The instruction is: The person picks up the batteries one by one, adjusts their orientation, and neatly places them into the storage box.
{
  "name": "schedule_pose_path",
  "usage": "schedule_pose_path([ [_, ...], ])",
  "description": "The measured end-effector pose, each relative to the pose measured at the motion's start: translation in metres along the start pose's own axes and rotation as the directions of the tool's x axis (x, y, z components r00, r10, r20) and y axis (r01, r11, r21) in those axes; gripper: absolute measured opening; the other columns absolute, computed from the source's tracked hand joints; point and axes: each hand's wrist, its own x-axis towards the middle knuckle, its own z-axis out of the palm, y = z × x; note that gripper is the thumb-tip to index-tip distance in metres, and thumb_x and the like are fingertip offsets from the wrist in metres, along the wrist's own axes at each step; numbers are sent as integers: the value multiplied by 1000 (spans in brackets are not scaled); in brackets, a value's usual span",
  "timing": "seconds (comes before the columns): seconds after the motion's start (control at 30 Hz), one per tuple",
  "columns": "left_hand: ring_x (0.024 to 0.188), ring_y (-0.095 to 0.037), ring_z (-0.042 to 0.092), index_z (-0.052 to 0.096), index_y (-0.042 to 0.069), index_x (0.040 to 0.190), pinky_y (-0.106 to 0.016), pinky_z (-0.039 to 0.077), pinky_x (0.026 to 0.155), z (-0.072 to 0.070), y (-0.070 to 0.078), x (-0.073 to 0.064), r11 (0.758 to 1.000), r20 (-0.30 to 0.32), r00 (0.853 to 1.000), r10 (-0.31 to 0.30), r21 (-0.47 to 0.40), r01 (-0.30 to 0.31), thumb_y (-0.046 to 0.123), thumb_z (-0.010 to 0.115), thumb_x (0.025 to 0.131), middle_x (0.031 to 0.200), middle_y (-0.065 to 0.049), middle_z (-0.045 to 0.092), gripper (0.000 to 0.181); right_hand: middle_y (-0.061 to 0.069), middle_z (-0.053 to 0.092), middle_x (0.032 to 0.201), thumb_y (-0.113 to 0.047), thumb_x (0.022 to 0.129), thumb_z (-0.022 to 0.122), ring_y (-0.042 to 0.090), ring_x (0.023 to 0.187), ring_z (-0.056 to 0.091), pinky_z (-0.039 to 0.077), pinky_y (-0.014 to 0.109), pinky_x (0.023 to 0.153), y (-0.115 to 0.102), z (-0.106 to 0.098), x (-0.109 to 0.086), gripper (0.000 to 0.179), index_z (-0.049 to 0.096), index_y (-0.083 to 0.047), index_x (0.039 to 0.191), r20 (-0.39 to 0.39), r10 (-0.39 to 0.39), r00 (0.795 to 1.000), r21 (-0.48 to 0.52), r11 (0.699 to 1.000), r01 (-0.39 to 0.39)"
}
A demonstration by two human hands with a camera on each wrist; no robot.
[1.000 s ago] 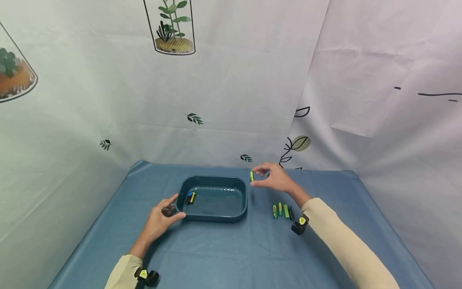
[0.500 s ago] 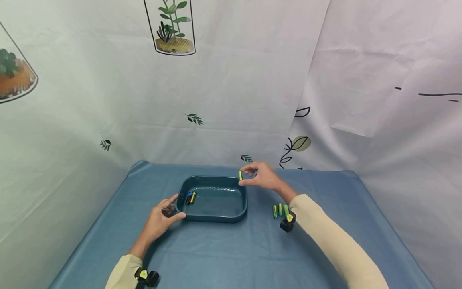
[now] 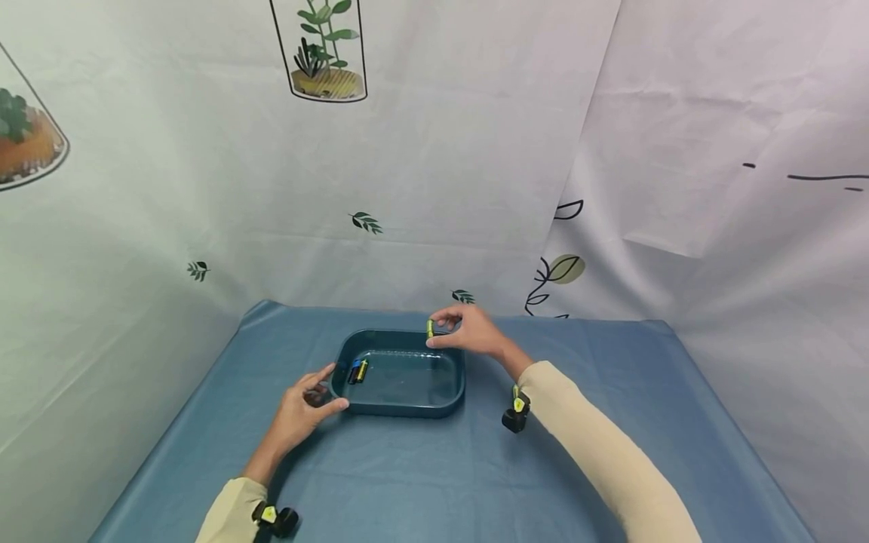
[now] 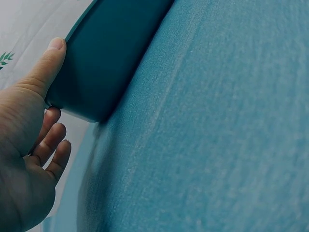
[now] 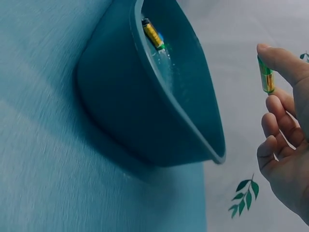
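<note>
A dark teal rectangular tray point(image 3: 400, 411) stands on the blue cloth. At its left end my left hand point(image 3: 299, 411) holds the corner, thumb on the near side; in the left wrist view the thumb point(image 4: 50, 63) lies near the rim and the index finger is mostly hidden. My right hand point(image 3: 471, 332) pinches a green and yellow battery point(image 3: 430, 329) upright between thumb and fingertips, above the tray's far right part. The right wrist view shows this battery point(image 5: 266, 77) end to end between thumb and finger. Inside the tray at the left lie a yellow and black battery point(image 3: 363, 370) and a blue and black one point(image 3: 354, 371).
Right of the tray, one green battery point(image 3: 515, 391) peeks out beside the wrist camera point(image 3: 514, 417); the right sleeve point(image 3: 591, 434) covers that area. A blue cloth point(image 3: 407, 483) covers the table, and pale printed fabric point(image 3: 421, 166) hangs behind and at the sides.
My right hand has moved left with the battery, from beside the tray to above it. Its forearm now hides most of the batteries on the cloth. The left hand stays in place.
</note>
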Motion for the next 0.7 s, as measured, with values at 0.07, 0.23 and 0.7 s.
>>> schedule_pose_path([
  [0.07,109,-35,62,50,11,153,-56,52,90,0,0,0,1000,-1,1000,-2,2,2,34,85,85,132,-19,59,80,2,68,112,-32,85,86,16,97,62,53,36,83,-2,3,3,47,73,-14,126,-1,-4,1000,1,1000,4],
  [0.23,109,-35,62,50,12,153,-56,52,90,0,1,0,1000,-1,1000,-9,10,9,34,86,85,132,-19,59,80,5,69,112,-30,86,85,16,94,62,53,34,82,-8,13,10,47,72,-11,127,10,-19,1000,3,1000,19],
  [0.7,108,-34,63,51,12,152,-55,52,89,0,-1,0,1000,-5,1000,2,10,-2,37,85,84,132,-19,60,80,2,70,112,-34,87,84,13,94,64,54,32,82,-20,34,28,47,72,-14,128,46,-14,999,-27,1000,15],
])
